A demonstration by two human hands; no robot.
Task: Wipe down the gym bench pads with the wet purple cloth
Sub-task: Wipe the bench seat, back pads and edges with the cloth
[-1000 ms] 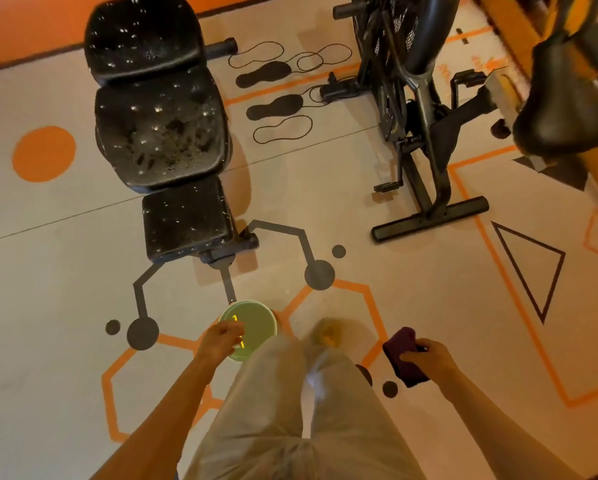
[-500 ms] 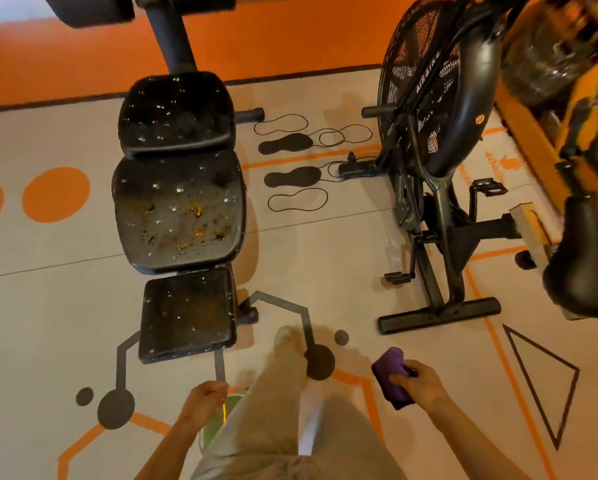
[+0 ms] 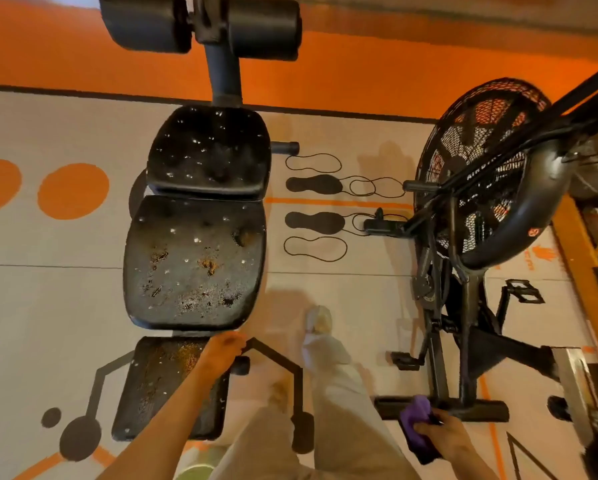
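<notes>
bench pads (image 3: pixel 195 261): three black pads are laid in a row along the floor, each speckled with droplets and brownish grit; the middle pad is the most soiled, so it is judged the main surface to be wiped.
cloth (image 3: pixel 416 422): the wet purple cloth is kept bunched in the right hand, low and to the right, well apart from the pads; it is judged to be held ready, not yet applied.
right hand (image 3: pixel 444 436): the fingers are curled round the cloth, so that it is kept gathered.
left hand (image 3: pixel 223 349): it is stretched over the far right corner of the nearest pad with nothing visibly held; whether the fingers are straight or bent cannot be told, as only the back is shown.
green bowl (image 3: pixel 200 467): a pale green rim is seen at the bottom edge, beside the trouser leg; it is judged to be the water for wetting.
exercise bike (image 3: pixel 470 237): it is stood to the right of the bench, clear of the pads.
task progress: no pad is shown clean; wiping is judged not yet begun.
</notes>
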